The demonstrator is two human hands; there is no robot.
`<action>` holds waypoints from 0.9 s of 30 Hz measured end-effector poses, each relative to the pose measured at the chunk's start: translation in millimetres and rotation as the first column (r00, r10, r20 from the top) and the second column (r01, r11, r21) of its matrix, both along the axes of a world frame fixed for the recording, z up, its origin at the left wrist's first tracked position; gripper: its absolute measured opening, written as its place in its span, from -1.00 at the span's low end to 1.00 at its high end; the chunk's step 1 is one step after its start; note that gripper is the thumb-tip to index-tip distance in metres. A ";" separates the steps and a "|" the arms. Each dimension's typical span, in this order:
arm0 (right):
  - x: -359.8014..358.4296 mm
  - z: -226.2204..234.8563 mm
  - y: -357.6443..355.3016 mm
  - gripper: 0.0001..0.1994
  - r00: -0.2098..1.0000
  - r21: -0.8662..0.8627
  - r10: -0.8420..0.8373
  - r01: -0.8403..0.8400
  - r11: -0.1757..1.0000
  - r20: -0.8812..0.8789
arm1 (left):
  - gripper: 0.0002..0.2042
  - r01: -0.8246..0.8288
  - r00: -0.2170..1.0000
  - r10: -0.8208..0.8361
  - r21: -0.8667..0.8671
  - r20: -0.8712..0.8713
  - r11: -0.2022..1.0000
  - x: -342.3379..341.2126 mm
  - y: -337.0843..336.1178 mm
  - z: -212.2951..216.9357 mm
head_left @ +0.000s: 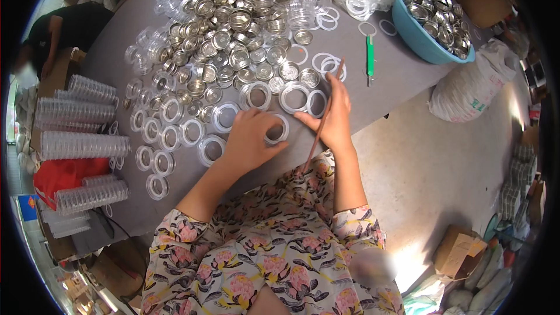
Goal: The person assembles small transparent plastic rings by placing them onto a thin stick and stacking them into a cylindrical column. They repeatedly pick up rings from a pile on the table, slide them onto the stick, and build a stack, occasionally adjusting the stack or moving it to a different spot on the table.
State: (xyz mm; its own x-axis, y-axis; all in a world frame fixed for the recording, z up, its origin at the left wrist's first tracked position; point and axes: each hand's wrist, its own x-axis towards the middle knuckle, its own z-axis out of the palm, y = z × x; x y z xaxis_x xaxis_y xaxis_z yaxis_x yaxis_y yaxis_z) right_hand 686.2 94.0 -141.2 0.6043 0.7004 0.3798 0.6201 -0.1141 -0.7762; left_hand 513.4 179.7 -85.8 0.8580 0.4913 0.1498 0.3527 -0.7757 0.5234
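Observation:
My left hand (252, 139) is curled over a clear plastic ring (284, 130) near the table's front edge, thumb at the near side and fingers at the far side. My palm hides part of that ring. To the right, my right hand (335, 118) holds a thin brown stick (319, 132), which slants down toward my lap. Its thumb points left, close beside another clear ring (317, 104). Just beyond the hands lie a larger clear ring (294, 97) and a similar ring (255, 97). More clear rings (191, 132) are spread to the left of my left hand.
A heap of silvery metal caps (233, 29) covers the far middle of the grey table (373, 102). Stacked clear plastic parts (84, 144) and red cloth (70, 176) stand left. A green-handled cutter (370, 55) and a blue basin (408, 32) of caps are at far right.

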 end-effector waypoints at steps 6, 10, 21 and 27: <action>-5.3 -10.7 -9.7 -0.40 0.970 0.228 0.017 0.041 0.973 -0.244 | -0.88 0.102 0.995 -0.104 0.125 0.008 0.987 -20.3 -2.2 -21.2; -12.7 2.7 -20.9 -0.51 0.961 0.292 0.040 0.043 0.955 -0.273 | -0.90 0.091 0.994 -0.076 0.220 -0.075 0.971 -22.8 0.8 -21.8; -44.6 36.8 -39.1 -0.52 0.862 0.263 0.099 0.041 0.964 -0.498 | -0.77 -0.136 0.953 0.095 0.128 0.289 0.982 -79.0 -14.3 -13.9; -94.1 41.1 -19.1 -0.49 0.831 0.293 0.289 -0.160 0.943 -0.476 | -0.75 -0.337 0.941 0.326 0.317 0.089 0.886 -151.3 -26.5 -52.5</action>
